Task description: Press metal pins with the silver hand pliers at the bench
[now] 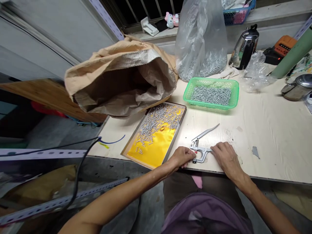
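Note:
A pair of grey snap pliers lies at the table's front edge, with its handles apart, a dark spring between them and a small red part in the jaw. My right hand is closed on the end of its lower handle; the upper handle stands free. Close against the jaw, my left hand has thumb and fingers pinched together. Whatever is in that pinch is too small or hidden to make out. Left of this hand is a shallow tray lined in yellow, with many small silvery metal pieces spread over its far part.
Behind the pliers stands a green plastic basket of similar metal pieces. A large open paper sack overhangs the tray. Farther back are a clear plastic bag of metal pieces and a steel kettle. A black cable hangs at left.

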Demonstrator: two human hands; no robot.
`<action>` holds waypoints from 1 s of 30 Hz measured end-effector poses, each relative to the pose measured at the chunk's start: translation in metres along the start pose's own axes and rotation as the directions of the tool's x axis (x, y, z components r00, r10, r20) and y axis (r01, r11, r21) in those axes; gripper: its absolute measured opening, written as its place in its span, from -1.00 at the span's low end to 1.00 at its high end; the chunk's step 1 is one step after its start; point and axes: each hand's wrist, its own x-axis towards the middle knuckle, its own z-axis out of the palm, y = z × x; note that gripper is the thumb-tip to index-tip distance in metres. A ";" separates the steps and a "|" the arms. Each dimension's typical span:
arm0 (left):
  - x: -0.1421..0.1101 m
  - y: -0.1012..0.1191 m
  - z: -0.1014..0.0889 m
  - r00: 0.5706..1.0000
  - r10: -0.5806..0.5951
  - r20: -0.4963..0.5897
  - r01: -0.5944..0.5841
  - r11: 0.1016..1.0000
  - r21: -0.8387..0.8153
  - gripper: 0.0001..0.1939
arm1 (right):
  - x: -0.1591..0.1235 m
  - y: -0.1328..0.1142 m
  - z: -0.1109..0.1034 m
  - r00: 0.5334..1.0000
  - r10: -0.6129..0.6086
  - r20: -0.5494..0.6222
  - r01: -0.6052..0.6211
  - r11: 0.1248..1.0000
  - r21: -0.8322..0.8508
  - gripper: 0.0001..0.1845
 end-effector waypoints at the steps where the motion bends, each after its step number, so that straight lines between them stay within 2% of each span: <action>1: 0.000 -0.001 0.000 1.000 -0.003 0.012 0.003 1.000 0.008 -0.78 | 0.000 0.001 -0.001 1.000 -0.009 0.017 0.008 1.000 0.023 -0.84; 3: -0.001 -0.002 0.000 0.999 -0.002 0.036 0.001 1.000 0.023 -0.75 | 0.003 0.006 -0.004 0.999 -0.033 0.040 0.030 0.997 0.073 -0.82; 6: -0.003 -0.005 0.000 0.999 0.013 0.046 -0.014 1.000 0.025 -0.74 | 0.013 0.018 -0.007 0.994 -0.082 0.070 0.076 0.993 0.093 -0.46; 9: -0.004 -0.007 0.002 0.999 0.027 0.040 -0.027 1.000 0.014 -0.73 | 0.029 0.030 -0.007 0.974 -0.149 0.170 0.140 0.988 0.065 -0.15; 12: -0.005 -0.009 0.002 0.999 0.029 0.042 -0.030 1.000 0.008 -0.72 | 0.043 0.037 -0.007 0.939 -0.196 0.284 0.190 0.981 0.047 -0.02; 15: -0.005 -0.009 0.003 0.999 0.024 0.037 -0.025 0.999 0.022 -0.72 | 0.052 0.038 -0.007 0.922 -0.214 0.322 0.213 0.976 0.037 0.05; 20: -0.005 -0.008 0.003 0.999 0.019 0.027 -0.020 0.999 0.045 -0.71 | 0.052 0.034 -0.010 0.941 -0.232 0.248 0.237 0.972 0.012 -0.06; 26: -0.005 -0.011 0.002 0.999 0.017 0.040 -0.022 0.992 0.128 -0.68 | 0.045 0.026 -0.015 0.953 -0.199 0.229 0.209 0.978 -0.022 -0.29; 28: -0.010 -0.012 0.000 0.996 0.091 -0.019 -0.085 0.970 0.229 -0.69 | 0.041 0.024 -0.015 0.961 -0.192 0.199 0.199 0.980 -0.016 -0.39; 29: -0.013 -0.012 -0.001 0.982 0.175 -0.076 -0.144 0.941 0.305 -0.70 | 0.038 0.023 -0.015 0.965 -0.188 0.184 0.194 0.981 -0.012 -0.43; 30: -0.015 -0.012 -0.001 0.949 0.288 -0.130 -0.217 0.893 0.394 -0.72 | 0.037 0.022 -0.015 0.968 -0.184 0.173 0.188 0.982 -0.010 -0.46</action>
